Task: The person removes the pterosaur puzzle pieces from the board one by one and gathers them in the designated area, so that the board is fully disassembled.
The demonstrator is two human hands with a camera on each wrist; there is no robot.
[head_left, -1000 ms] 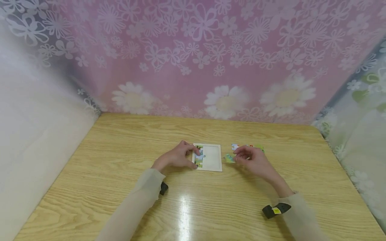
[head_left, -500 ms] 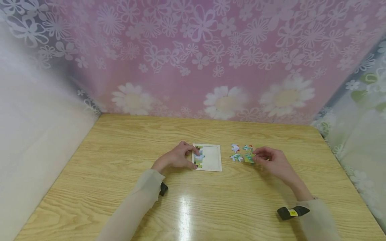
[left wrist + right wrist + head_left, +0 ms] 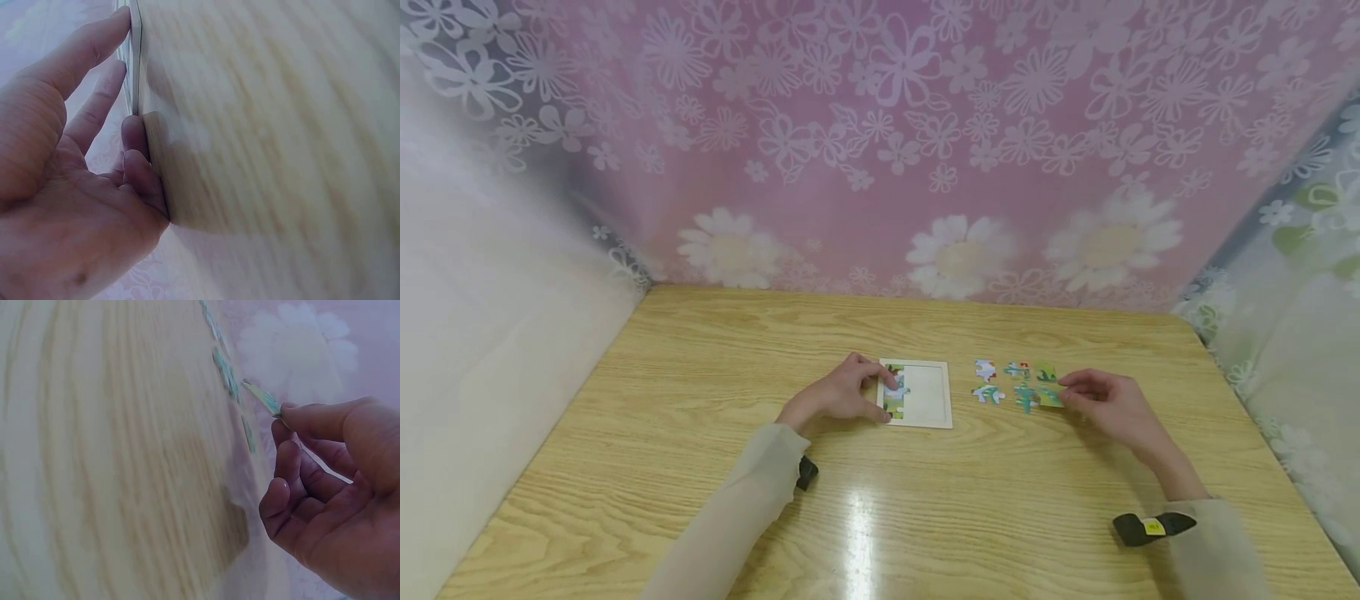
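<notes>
A square white puzzle tray (image 3: 928, 396) lies mid-table, its left column filled with picture pieces (image 3: 892, 407). My left hand (image 3: 842, 389) rests at the tray's left side, the thumb near the lower edge and a fingertip on the pieces. In the left wrist view, the left hand's thumb (image 3: 94, 45) touches the thin tray edge (image 3: 135, 56). My right hand (image 3: 1105, 404) pinches a green jigsaw piece (image 3: 1049, 397) between thumb and finger. The right wrist view has that jigsaw piece (image 3: 262, 398) tilted and raised off the table, with the other fingers curled below.
Several loose jigsaw pieces lie right of the tray, in two rows: a white-red piece (image 3: 985, 370), a green piece (image 3: 1045, 371) and a teal piece (image 3: 1025, 397) among them. A floral curtain (image 3: 850, 167) closes off the back of the wooden table (image 3: 737, 333).
The right hand has moved rightward with the green jigsaw piece, away from the tray, uncovering the loose pieces. My left hand and the tray stay put.
</notes>
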